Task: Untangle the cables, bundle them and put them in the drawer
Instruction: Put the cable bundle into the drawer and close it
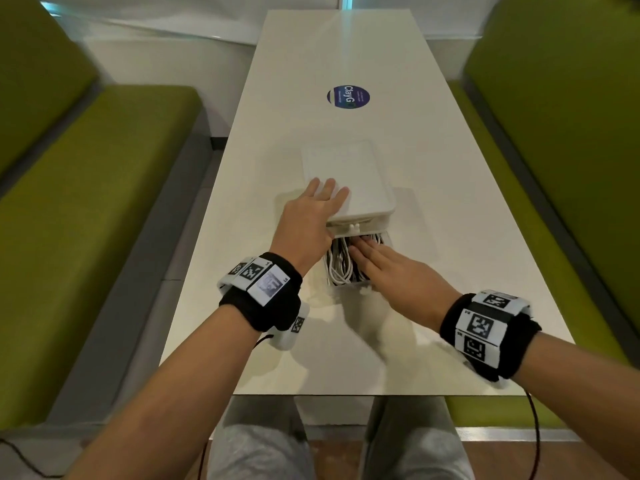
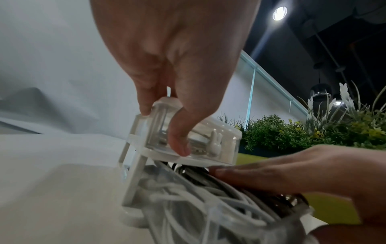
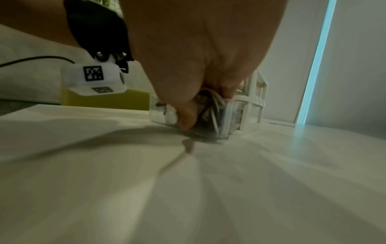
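Observation:
A small white drawer unit (image 1: 349,174) stands mid-table. Its lower clear drawer (image 1: 360,287) is pulled out toward me and is packed with white and black cables (image 1: 337,268). My left hand (image 1: 311,216) lies flat on the unit's top with straight fingers. In the left wrist view its thumb (image 2: 179,148) touches the upper drawer's front beside a rabbit-shaped knob (image 2: 215,145). My right hand (image 1: 381,261) presses on the cables (image 2: 188,206) inside the open drawer with straight fingers (image 2: 240,173). In the right wrist view the right hand (image 3: 198,49) hides most of the drawer (image 3: 229,115).
The white table (image 1: 450,237) is long and narrow, with a round dark sticker (image 1: 348,97) at its far half. Green benches (image 1: 86,202) (image 1: 571,168) flank it. The table's near edge (image 1: 346,394) lies above my knees. Green plants (image 2: 313,132) stand beyond the right bench.

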Demonstrator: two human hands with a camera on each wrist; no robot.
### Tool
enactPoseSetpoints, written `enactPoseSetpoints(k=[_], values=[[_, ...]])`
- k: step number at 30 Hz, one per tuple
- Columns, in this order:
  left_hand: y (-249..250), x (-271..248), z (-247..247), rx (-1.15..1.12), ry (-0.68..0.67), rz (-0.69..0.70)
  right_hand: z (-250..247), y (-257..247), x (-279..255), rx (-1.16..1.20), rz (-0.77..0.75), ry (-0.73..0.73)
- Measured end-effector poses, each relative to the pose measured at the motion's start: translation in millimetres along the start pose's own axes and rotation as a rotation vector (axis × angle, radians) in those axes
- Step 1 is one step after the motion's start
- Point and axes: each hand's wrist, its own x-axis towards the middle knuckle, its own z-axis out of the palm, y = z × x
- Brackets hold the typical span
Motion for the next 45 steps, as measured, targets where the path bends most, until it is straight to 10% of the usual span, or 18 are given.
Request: enactPoseSetpoints(k=[27, 39, 45], values=[[11, -10, -14, 0.034, -0.164, -0.085, -16, -31, -7, 0.197, 0.203, -0.063], [-9, -37, -26, -0.436, -0.175, -0.291, -31, 3, -27, 0.758, 0.656, -0.018], [-6, -56, 2, -0.672, -0.324, -0.383, -25, 16, 7, 1.128, 0.570, -0.106]])
